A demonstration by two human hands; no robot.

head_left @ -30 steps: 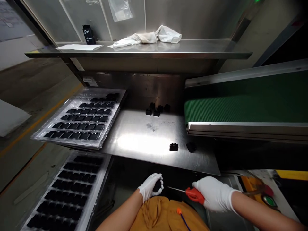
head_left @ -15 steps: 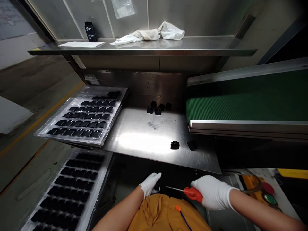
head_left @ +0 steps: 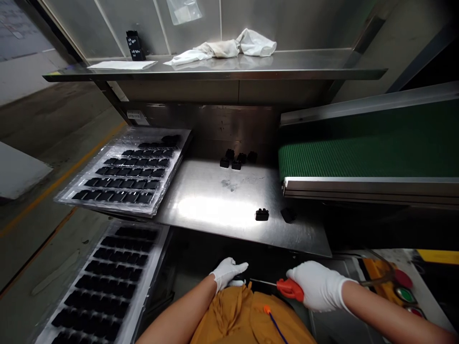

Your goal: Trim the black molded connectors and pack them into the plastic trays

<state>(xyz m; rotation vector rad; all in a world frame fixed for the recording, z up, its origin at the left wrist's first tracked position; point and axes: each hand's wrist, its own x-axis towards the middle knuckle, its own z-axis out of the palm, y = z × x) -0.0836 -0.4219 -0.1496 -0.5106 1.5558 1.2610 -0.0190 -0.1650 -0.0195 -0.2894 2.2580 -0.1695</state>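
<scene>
From where I sit, the gloved right hand [head_left: 317,286] is clamped on an orange-handled steel tool [head_left: 290,289], held level in front of the body, its thin shaft pointing toward the gloved left hand [head_left: 227,273]. That hand's fingers curl inward, but I cannot tell whether they hold anything. Ahead of both hands, black plastic parts [head_left: 261,215] sit on a steel table [head_left: 204,186]; a tray [head_left: 152,260] of more black parts lies to the left of the hands.
</scene>
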